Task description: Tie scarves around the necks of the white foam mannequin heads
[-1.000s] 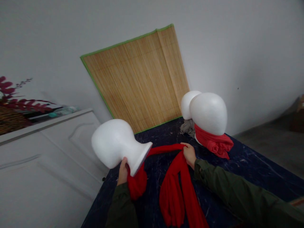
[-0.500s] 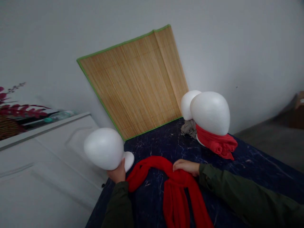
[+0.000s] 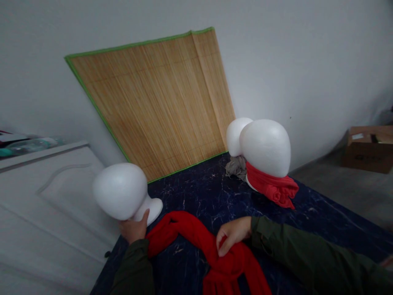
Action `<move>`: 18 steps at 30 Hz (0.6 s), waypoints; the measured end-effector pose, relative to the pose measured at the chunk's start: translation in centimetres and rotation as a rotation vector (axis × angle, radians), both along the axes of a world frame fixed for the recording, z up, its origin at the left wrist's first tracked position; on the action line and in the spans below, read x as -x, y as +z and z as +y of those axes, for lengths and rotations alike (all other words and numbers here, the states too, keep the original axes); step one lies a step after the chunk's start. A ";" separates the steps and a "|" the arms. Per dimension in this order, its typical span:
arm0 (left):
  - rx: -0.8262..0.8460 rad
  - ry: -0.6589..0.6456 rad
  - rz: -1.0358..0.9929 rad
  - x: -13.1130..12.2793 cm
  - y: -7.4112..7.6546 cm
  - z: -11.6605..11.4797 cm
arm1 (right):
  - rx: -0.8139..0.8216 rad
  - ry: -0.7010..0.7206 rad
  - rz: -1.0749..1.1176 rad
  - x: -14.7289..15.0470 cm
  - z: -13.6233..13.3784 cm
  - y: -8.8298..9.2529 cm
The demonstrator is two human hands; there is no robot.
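While the left hand [image 3: 133, 230] grips a foam head [image 3: 119, 191] by its neck, the right hand [image 3: 233, 235] lies curled on the red scarf [image 3: 184, 231], its hold unclear; the scarf crosses the table [image 3: 196, 196] between both hands, just beside the left.

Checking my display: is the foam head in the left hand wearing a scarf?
No, the foam head in the left hand is bare; the red scarf lies under the right hand.

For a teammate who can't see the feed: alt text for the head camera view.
The left hand holds a white foam mannequin head on its side, while the right hand rests on a red scarf on a dark marble-patterned table. Behind, another foam head wears red cloth against a bamboo mat.
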State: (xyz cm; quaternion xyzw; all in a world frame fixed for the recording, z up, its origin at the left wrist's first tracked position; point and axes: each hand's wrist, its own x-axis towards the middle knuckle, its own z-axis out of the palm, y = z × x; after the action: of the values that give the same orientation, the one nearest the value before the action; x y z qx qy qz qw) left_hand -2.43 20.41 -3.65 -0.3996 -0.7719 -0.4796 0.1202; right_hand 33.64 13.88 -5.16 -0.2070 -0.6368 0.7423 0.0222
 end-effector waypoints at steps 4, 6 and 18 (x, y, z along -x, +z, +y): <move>0.021 0.161 0.057 -2.9 -0.4 -3.1 | -0.004 -0.032 -0.004 0.0 -0.2 0.3; 0.111 0.073 0.156 -4.7 -0.6 -5.2 | -0.024 -0.038 -0.011 0.0 -0.3 0.3; 0.463 -0.476 0.532 -11.0 -2.2 -3.5 | -0.234 -0.038 -0.029 0.3 -0.7 0.8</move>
State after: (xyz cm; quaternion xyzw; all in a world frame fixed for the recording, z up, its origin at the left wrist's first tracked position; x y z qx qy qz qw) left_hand 8.58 16.94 -5.88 -0.6929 -0.6876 -0.1880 0.1083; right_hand 33.33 13.15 -4.32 -0.2260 -0.7153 0.6593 0.0511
